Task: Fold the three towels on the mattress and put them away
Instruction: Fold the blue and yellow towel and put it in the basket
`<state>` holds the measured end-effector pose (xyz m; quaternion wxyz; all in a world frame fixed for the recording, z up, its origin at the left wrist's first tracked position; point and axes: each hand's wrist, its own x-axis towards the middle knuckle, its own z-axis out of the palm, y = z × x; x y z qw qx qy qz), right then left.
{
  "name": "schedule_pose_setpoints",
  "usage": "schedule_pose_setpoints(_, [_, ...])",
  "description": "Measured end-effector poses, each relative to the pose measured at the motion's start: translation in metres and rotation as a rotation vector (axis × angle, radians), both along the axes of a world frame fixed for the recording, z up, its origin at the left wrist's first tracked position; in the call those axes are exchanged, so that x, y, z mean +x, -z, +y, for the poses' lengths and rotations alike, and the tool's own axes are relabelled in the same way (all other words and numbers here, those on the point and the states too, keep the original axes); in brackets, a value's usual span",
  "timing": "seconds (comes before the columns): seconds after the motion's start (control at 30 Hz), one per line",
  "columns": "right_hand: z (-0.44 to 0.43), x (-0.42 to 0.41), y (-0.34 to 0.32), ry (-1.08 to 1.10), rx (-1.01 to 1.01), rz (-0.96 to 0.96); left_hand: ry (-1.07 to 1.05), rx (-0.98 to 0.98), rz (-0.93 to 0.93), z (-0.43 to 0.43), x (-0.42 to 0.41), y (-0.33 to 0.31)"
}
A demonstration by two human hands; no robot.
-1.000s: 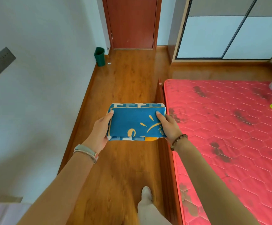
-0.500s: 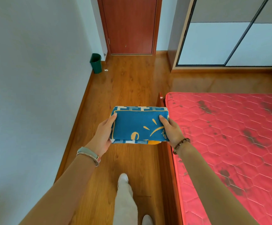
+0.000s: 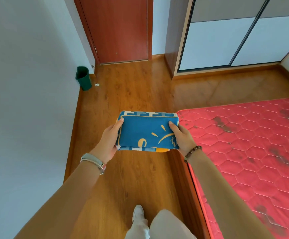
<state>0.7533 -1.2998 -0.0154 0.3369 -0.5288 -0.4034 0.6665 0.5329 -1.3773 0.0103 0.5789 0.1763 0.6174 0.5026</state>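
A folded stack of towels (image 3: 145,133), blue on top with yellow markings and a patterned blue-and-white border, is held in front of me above the wooden floor. My left hand (image 3: 109,140) grips its left end and my right hand (image 3: 181,139) grips its right end, thumbs on top. An orange edge shows under the stack near my right hand. The red quilted mattress (image 3: 254,152) lies to the right, bare where I see it, with dark stains.
A closed red-brown door (image 3: 119,30) is straight ahead. A wardrobe with white sliding doors (image 3: 226,38) stands at the back right. A green bin (image 3: 83,80) sits by the left wall. The wooden bed frame edge (image 3: 185,183) runs beside my right leg.
I have walked forward along the bed toward the door, carrying the stack; the door and wardrobe are nearer. My grip on the towels is unchanged.
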Motion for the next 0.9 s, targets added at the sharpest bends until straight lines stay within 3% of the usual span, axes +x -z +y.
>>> schedule_pose_setpoints(0.9, [0.359, -0.034, 0.015, 0.006, -0.048, 0.011, -0.001, -0.008, -0.058, 0.355, -0.032, 0.018])
